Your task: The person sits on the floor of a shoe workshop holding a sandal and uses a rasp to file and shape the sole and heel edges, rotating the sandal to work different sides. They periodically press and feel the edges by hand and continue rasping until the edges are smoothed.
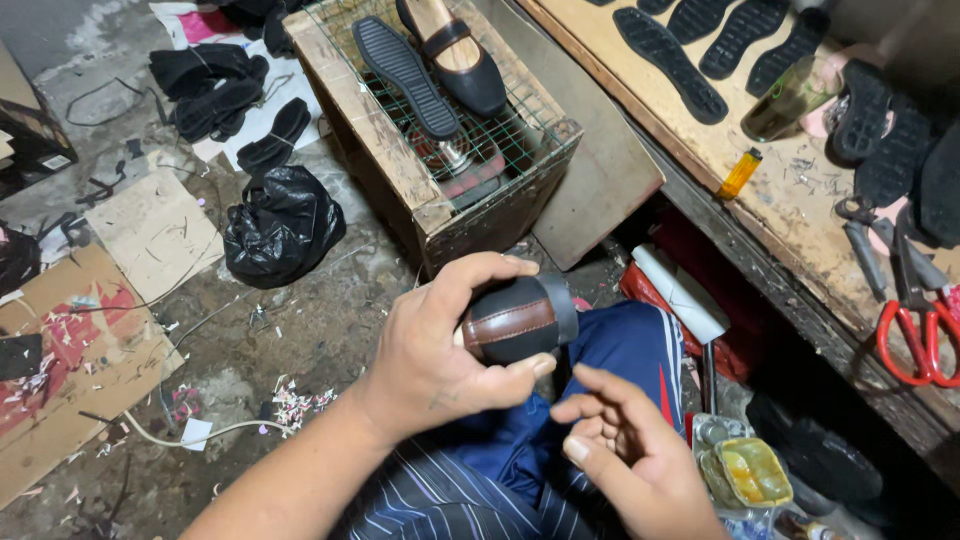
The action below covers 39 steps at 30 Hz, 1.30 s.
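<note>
At the far left, cardboard (75, 340) lies flat on the dirty floor, with a black bag (283, 225) knotted just beyond it. Next comes a wooden crate (385, 150) topped with wire mesh, where a loose sole (403, 75) and a black shoe (458, 55) rest side by side. In front of the crate, over my lap, my left hand (440, 350) is wrapped around a dark shoe (520, 318) with a brown stitched band, thumb arched over the top and fingers curled beneath, gripping it firmly. Its long axis runs roughly left to right, tilted slightly up to the right; which end is the toe I cannot tell, as my palm hides one end. My right hand (625, 450) hovers just below it, holding nothing, fingers half curled and close to the shoe without touching. I seem to be checking or pressing the upper; the next move likely needs my right fingers to pinch an edge while the left holds steady. At the right, a workbench (770, 200) carries soles, a lighter (740, 173) and red scissors (920, 335).
</note>
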Each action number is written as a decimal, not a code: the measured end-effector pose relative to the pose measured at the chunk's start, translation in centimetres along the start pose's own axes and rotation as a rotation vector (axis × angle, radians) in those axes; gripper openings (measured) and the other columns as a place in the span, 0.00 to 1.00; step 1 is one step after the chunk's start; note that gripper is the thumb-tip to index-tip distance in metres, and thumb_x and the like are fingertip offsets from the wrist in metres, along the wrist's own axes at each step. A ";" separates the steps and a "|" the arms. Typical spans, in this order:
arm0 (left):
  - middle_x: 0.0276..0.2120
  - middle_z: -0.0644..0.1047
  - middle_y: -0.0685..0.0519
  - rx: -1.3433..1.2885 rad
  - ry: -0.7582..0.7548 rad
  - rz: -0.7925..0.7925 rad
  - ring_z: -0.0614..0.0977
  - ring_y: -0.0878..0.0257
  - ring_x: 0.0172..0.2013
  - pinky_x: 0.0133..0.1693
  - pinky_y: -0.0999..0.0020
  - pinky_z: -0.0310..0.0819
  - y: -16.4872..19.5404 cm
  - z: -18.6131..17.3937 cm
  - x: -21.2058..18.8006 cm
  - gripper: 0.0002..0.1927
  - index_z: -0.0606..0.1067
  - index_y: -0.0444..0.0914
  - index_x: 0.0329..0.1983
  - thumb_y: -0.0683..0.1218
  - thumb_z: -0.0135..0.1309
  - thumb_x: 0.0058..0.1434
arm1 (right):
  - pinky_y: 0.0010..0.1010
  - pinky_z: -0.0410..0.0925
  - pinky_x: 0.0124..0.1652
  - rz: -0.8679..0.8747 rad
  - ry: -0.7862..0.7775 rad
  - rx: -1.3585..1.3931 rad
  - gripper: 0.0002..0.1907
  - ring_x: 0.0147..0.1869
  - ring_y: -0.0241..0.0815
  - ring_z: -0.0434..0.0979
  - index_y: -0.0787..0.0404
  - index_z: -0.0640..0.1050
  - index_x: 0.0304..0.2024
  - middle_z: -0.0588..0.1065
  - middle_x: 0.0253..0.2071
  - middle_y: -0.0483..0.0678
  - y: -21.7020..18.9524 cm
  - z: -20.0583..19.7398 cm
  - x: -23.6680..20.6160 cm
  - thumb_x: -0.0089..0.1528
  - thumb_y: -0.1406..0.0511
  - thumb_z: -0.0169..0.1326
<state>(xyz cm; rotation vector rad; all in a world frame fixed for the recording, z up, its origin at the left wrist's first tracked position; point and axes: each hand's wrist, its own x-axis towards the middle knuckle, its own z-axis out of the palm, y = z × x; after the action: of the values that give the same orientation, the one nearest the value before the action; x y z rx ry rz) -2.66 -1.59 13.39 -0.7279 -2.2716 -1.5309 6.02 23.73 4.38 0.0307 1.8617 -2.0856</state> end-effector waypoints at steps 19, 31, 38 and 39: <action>0.65 0.72 0.41 -0.126 0.071 -0.095 0.77 0.50 0.66 0.66 0.57 0.71 1.5 4.8 -4.6 0.45 0.59 0.37 0.67 0.45 0.74 0.53 | 0.33 0.71 0.51 -0.147 -0.010 0.082 0.46 0.51 0.41 0.77 0.63 0.53 0.77 0.70 0.61 0.58 -2.6 1.2 -0.4 0.61 0.75 0.58; 0.70 0.60 0.43 -0.790 0.491 -0.935 0.63 0.54 0.71 0.67 0.56 0.56 -3.9 9.1 -9.4 0.32 0.54 0.37 0.70 0.44 0.50 0.64 | 0.41 0.68 0.60 -0.119 0.239 0.184 0.46 0.65 0.48 0.73 0.67 0.59 0.70 0.67 0.69 0.61 -2.8 -2.3 -1.2 0.50 0.77 0.60; 0.60 0.74 0.44 -1.280 0.299 -0.995 0.76 0.53 0.60 0.61 0.53 0.68 -3.9 9.2 -9.8 0.25 0.64 0.34 0.65 0.53 0.41 0.70 | 0.44 0.62 0.67 -0.187 0.138 0.267 0.45 0.71 0.52 0.68 0.66 0.58 0.69 0.64 0.71 0.61 -1.5 -1.6 -0.9 0.51 0.76 0.62; 0.60 0.74 0.46 -1.294 0.324 -0.967 0.76 0.55 0.61 0.63 0.55 0.67 -4.0 9.1 -9.5 0.25 0.64 0.35 0.65 0.53 0.40 0.70 | 0.44 0.62 0.68 -0.205 0.131 0.291 0.44 0.72 0.52 0.68 0.66 0.58 0.69 0.64 0.71 0.62 -1.3 -1.5 -0.6 0.52 0.76 0.62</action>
<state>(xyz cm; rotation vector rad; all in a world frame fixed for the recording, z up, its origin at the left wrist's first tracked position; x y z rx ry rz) 3.21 3.38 1.95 0.5525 -1.1129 -3.2278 5.96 25.41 5.59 0.0506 1.6756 -2.5383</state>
